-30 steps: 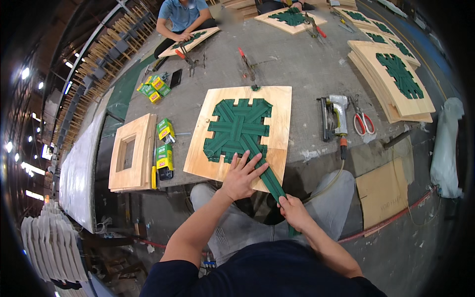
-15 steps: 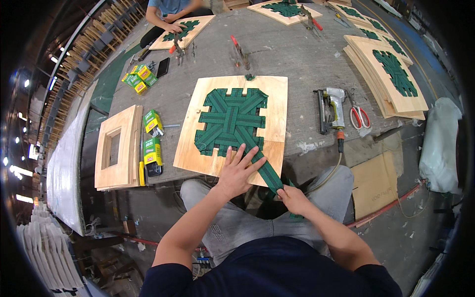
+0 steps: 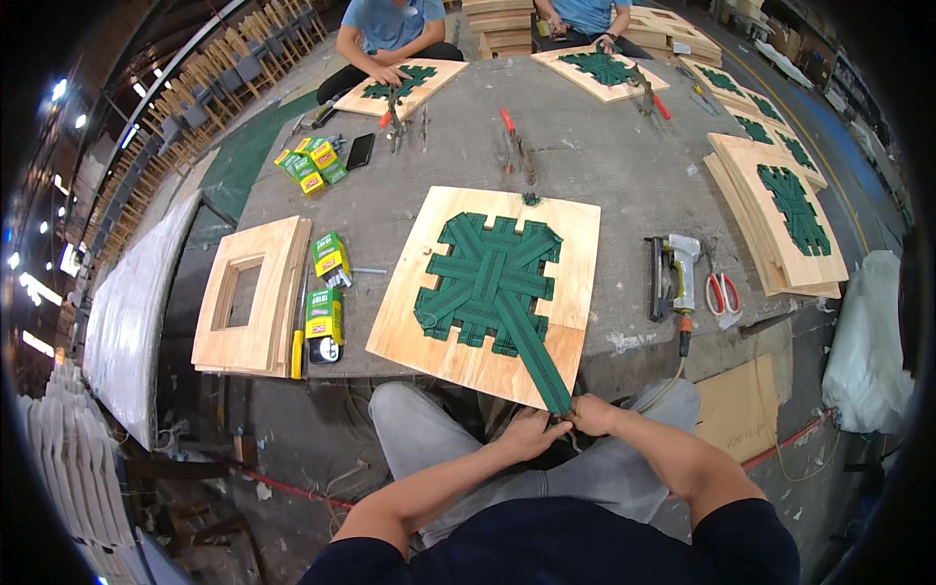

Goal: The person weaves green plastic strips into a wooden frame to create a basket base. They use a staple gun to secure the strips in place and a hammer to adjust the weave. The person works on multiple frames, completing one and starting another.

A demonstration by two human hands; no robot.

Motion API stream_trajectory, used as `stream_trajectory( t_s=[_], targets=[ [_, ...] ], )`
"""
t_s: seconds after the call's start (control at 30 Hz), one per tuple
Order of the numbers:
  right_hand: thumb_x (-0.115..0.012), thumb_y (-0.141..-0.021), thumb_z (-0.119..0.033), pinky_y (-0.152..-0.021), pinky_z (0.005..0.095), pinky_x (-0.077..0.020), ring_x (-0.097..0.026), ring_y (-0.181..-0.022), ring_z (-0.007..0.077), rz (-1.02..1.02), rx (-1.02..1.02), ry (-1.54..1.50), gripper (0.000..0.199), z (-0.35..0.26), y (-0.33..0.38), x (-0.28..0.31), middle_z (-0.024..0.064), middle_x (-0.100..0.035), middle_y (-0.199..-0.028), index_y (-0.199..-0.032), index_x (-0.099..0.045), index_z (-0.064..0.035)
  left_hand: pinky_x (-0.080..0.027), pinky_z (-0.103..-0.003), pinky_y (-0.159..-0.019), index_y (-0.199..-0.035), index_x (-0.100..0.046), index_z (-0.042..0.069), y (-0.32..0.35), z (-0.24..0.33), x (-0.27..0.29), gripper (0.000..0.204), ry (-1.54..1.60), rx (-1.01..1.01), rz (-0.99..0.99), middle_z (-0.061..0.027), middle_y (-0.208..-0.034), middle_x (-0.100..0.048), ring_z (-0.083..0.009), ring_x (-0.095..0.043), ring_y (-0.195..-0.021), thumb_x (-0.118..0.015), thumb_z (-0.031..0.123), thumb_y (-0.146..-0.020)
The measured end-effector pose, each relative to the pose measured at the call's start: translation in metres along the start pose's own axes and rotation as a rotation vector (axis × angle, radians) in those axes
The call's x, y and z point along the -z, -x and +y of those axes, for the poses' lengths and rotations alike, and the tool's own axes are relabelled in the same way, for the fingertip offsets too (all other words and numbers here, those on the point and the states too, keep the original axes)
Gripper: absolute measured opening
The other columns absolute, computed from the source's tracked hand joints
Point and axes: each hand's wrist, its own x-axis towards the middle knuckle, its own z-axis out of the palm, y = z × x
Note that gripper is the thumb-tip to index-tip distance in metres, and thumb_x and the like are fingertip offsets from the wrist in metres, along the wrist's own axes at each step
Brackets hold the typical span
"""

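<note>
After the left hand (image 3: 531, 436) quit the board (image 3: 575, 263), it joined, its grip unclear, the right hand (image 3: 595, 414), clamped on the strap (image 3: 536, 356) near its end, where work likely shifted.

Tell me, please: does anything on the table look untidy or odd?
Slightly: whitish scraps lie on the grey table near its edge, like debris. One green strap extends past the wooden board to the left hand and right hand, unlike the short ends beside it.
</note>
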Motion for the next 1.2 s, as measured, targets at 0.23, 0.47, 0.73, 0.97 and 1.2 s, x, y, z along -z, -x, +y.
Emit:
stream_trajectory(
  t_s=[0.23, 0.47, 0.73, 0.97, 1.2],
  targets=[
    [-0.056, -0.09, -0.013, -0.092, 0.0495, -0.0542, -0.067, -0.105, 0.0462, -0.014, -0.086, -0.042, 0.026, 0.03, -0.014, -0.016, 0.028, -0.071, -0.109, -0.11, -0.07, -0.0039, -0.042, -0.053, -0.108, -0.158, -0.044, 0.032, -0.029, -0.003, -0.002, 0.055, -0.161, -0.338, 0.114, -0.0249, -0.134, -0.06, -0.0443, -0.055, -0.127, -0.056, 0.033, -0.105],
    [-0.06, -0.091, -0.016, -0.094, 0.048, -0.0544, -0.068, -0.106, 0.0455, 0.121, -0.341, 0.189, 0.032, 0.021, 0.015, 0.011, 0.0284, -0.072, -0.111, -0.115, -0.071, 0.0016, -0.043, -0.054, -0.109, -0.148, -0.059, 0.021, -0.043, 0.001, -0.006, 0.047, -0.398, -0.397, 0.236, -0.0203, -0.141, -0.059, -0.0405, -0.057, -0.129, -0.062, 0.025, -0.101],
    [-0.067, -0.096, -0.024, -0.073, 0.0375, -0.056, -0.072, -0.077, 0.0235, 1.146, -0.295, -0.077, 0.025, -0.008, 0.051, 0.168, 0.0139, -0.073, -0.08, -0.101, -0.073, -0.0001, -0.049, -0.053, -0.101, -0.136, -0.067, 0.02, -0.028, -0.023, -0.001, 0.038, -0.421, -0.319, 0.339, -0.0154, -0.129, -0.068, -0.038, -0.063, -0.121, -0.066, 0.025, -0.099],
    [-0.085, -0.076, -0.017, -0.058, 0.0445, -0.0515, -0.07, -0.07, 0.0266, 1.159, -0.743, -0.09, 0.03, 0.104, 0.04, 0.271, 0.0166, -0.073, -0.085, -0.088, -0.072, 0.0078, -0.052, -0.053, -0.092, -0.134, -0.069, 0.024, -0.042, -0.007, -0.01, 0.034, -0.338, -0.428, 0.378, -0.0138, -0.12, -0.071, -0.0381, -0.067, -0.108, -0.06, 0.033, -0.103],
    [-0.078, -0.078, -0.007, -0.051, 0.0392, -0.049, -0.063, -0.06, 0.0213, 1.089, -0.405, -0.512, 0.025, 0.026, 0.031, 0.258, 0.0086, -0.066, -0.078, -0.096, -0.065, 0.0042, -0.05, -0.054, -0.094, -0.127, -0.069, 0.021, -0.042, -0.033, -0.009, 0.03, -0.381, -0.332, 0.368, -0.0146, -0.12, -0.07, -0.0404, -0.064, -0.11, -0.059, 0.036, -0.103]
  ],
)
